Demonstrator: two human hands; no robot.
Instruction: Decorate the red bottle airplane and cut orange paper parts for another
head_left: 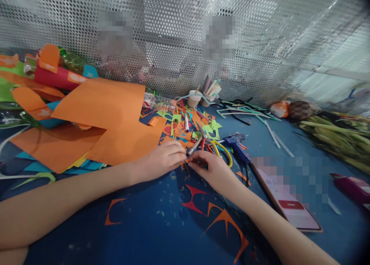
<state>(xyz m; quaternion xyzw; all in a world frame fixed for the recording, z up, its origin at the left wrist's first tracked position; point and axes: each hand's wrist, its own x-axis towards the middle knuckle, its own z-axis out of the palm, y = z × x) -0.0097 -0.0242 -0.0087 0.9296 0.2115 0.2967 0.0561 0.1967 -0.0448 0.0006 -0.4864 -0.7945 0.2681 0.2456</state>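
Note:
My left hand (162, 160) reaches in with curled fingers beside a heap of cut paper scraps (185, 122). My right hand (215, 168) meets it fingertip to fingertip, thumb and forefinger pinched. Between the fingertips of both hands shows a thin orange paper scrap (185, 165), partly hidden by the fingers. Just beyond my right hand lie scissors with yellow handles (222, 151) and a tool with red handles (208, 147). A blue glue gun (237, 147) rests to their right. Large orange paper sheets (115, 114) lie left of my left hand.
Nearer on the blue table (138, 226) lie a red paper offcut (193, 199) and orange offcuts (228, 220). A phone (289, 203) lies right of my right forearm. Cups of markers (209, 95) stand by the perforated metal screen (173, 45). Dried husks (338, 137) lie far right.

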